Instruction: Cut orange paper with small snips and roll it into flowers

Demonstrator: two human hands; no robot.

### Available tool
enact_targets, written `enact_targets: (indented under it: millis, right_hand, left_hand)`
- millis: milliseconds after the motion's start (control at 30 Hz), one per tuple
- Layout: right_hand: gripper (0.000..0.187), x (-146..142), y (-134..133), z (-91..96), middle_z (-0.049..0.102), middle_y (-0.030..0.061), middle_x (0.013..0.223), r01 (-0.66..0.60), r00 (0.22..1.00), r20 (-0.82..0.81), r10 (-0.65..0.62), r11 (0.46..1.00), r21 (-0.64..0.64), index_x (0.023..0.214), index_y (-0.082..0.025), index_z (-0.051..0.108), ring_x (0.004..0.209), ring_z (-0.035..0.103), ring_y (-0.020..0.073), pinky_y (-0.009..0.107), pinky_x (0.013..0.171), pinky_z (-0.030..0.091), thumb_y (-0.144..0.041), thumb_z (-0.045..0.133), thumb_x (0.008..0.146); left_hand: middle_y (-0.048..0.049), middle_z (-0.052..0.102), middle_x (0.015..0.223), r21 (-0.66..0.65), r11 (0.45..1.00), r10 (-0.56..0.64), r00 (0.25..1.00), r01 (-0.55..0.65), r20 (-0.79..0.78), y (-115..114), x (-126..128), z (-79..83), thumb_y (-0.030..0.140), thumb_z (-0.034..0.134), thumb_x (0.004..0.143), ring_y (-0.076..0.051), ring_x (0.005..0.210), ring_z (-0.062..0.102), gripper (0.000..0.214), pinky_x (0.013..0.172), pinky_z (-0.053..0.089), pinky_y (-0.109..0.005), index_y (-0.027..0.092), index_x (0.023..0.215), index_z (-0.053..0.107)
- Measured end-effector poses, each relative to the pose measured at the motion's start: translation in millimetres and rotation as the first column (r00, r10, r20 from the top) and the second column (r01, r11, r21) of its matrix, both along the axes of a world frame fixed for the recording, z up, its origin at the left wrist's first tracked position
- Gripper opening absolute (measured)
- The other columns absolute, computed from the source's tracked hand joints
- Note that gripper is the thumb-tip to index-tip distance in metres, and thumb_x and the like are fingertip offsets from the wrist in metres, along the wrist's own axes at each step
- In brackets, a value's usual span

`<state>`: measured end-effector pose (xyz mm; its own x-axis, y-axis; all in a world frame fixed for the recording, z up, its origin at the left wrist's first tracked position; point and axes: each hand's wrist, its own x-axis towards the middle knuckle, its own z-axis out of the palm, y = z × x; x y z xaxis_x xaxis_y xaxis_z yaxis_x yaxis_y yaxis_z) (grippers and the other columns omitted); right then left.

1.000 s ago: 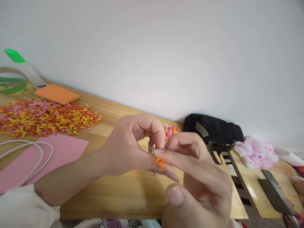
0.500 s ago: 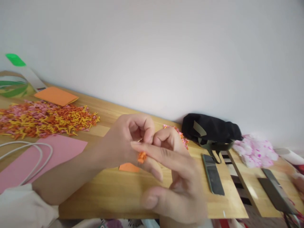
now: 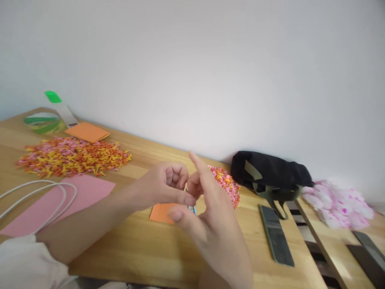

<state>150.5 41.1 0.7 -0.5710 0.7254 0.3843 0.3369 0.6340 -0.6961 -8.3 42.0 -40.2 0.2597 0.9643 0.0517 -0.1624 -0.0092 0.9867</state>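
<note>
My left hand is closed in a loose pinch over the table, thumb stretched toward the right. Whatever lies between its fingertips is hidden. Close against it is my right hand, its index finger pointing up and its thumb held well apart. The other right fingers curl beside the left fingertips, and no object shows in them. Below the hands lies a piece of orange paper, with a small blue-edged item partly hidden behind the fingers. A heap of small pink and orange twisted pieces lies just beyond my right hand.
On the left are a larger heap of twisted pieces, folded orange paper, pink paper and a white cable. A black bag, a phone and a pink-white bundle sit right. The wall stands behind.
The small orange twisted piece at my fingers is no longer visible. My right index finger has swung from lying across the left hand to pointing up. The view has shifted slightly left.
</note>
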Motion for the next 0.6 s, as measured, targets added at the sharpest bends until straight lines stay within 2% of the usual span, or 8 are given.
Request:
enact_targets:
  millis: [100, 200, 267, 333, 400, 433, 467, 600]
  right_hand:
    - [0.065, 9, 2, -0.2, 0.061, 0.0014, 0.079, 0.103, 0.993, 0.057, -0.106, 0.993, 0.052, 0.143, -0.015, 0.042, 0.069, 0.059, 0.0157, 0.03, 0.061, 0.053, -0.056, 0.05, 0.092]
    - [0.059, 15, 1, 2.8, 0.061, 0.0004, 0.075, 0.113, 0.991, 0.064, -0.118, 0.99, 0.088, 0.139, -0.015, 0.046, 0.066, 0.061, 0.0147, 0.029, 0.059, 0.054, -0.053, 0.049, 0.093]
    - [0.058, 16, -1, 5.3, 0.061, 0.0, 0.074, 0.099, 0.992, 0.065, -0.105, 0.991, 0.093, 0.137, -0.015, 0.047, 0.064, 0.061, 0.0146, 0.028, 0.056, 0.054, -0.053, 0.049, 0.093]
    - [0.058, 15, -4, 6.9, 0.061, -0.0001, 0.073, 0.082, 0.993, 0.079, -0.088, 0.993, 0.082, 0.136, -0.015, 0.048, 0.063, 0.061, 0.0147, 0.027, 0.052, 0.053, -0.054, 0.05, 0.093]
    - [0.058, 13, -5, 7.0, 0.062, 0.0004, 0.074, 0.071, 0.993, 0.093, -0.077, 0.995, 0.067, 0.135, -0.016, 0.048, 0.063, 0.061, 0.015, 0.026, 0.047, 0.051, -0.054, 0.05, 0.092]
    - [0.058, 12, -6, 6.5, 0.063, 0.0007, 0.074, 0.072, 0.992, 0.101, -0.078, 0.996, 0.062, 0.135, -0.016, 0.049, 0.063, 0.062, 0.0151, 0.025, 0.046, 0.05, -0.055, 0.05, 0.092]
    - [0.057, 11, -5, 5.7, 0.063, 0.0009, 0.074, 0.075, 0.991, 0.107, -0.081, 0.995, 0.059, 0.135, -0.016, 0.049, 0.062, 0.062, 0.0152, 0.025, 0.045, 0.05, -0.054, 0.05, 0.092]
    - [0.053, 12, -3, 2.3, 0.064, 0.0011, 0.075, 0.104, 0.986, 0.125, -0.113, 0.991, 0.079, 0.132, -0.017, 0.051, 0.063, 0.062, 0.0157, 0.027, 0.048, 0.051, -0.052, 0.051, 0.093]
  left_hand:
    - [0.0086, 0.042, 0.051, -0.112, 0.993, -0.062, 0.923, 0.02, -0.38, -1, -19, -26.7, 0.033, 0.079, 0.064, -0.007, 0.046, 0.035, 0.035, 0.044, 0.027, -0.02, 0.019, 0.061, 0.047]
    - [0.0062, 0.049, 0.049, 0.083, 0.973, 0.204, 0.641, -0.214, -0.74, -5, -56, -47.9, 0.031, 0.076, 0.065, -0.01, 0.047, 0.04, 0.031, 0.046, 0.026, -0.022, 0.019, 0.054, 0.05]
    - [0.006, 0.051, 0.047, 0.308, 0.85, 0.481, 0.393, -0.427, -0.783, -10, -89, -52.3, 0.032, 0.075, 0.07, -0.011, 0.046, 0.042, 0.028, 0.047, 0.026, -0.023, 0.02, 0.054, 0.054]
    - [0.0072, 0.047, 0.041, 0.487, 0.704, 0.655, 0.21, -0.517, -0.726, -15, -119, -47.1, 0.039, 0.083, 0.063, -0.011, 0.043, 0.038, 0.038, 0.048, 0.025, -0.024, 0.021, 0.049, 0.054]
    - [0.0055, 0.063, 0.061, 0.648, 0.499, 0.778, -0.033, -0.576, -0.628, -22, -141, -33.6, 0.047, 0.086, 0.06, -0.013, 0.057, 0.048, 0.033, 0.059, 0.034, -0.024, 0.021, 0.074, 0.07]
    - [0.0035, 0.071, 0.079, 0.656, 0.494, 0.766, -0.071, -0.57, -0.639, -25, -148, -24.9, 0.051, 0.084, 0.063, -0.016, 0.067, 0.055, 0.044, 0.066, 0.038, -0.025, 0.022, 0.095, 0.073]
    - [0.0006, 0.073, 0.098, 0.695, 0.412, 0.793, -0.145, -0.589, -0.592, -29, -152, -15.8, 0.054, 0.081, 0.065, -0.019, 0.08, 0.06, 0.056, 0.077, 0.042, -0.029, 0.021, 0.109, 0.071]
    - [-0.0048, 0.06, 0.138, 0.774, 0.28, 0.819, -0.279, -0.568, -0.501, -36, -154, 12.5, 0.057, 0.065, 0.081, -0.033, 0.124, 0.055, 0.053, 0.104, 0.037, -0.045, 0.02, 0.12, 0.066]
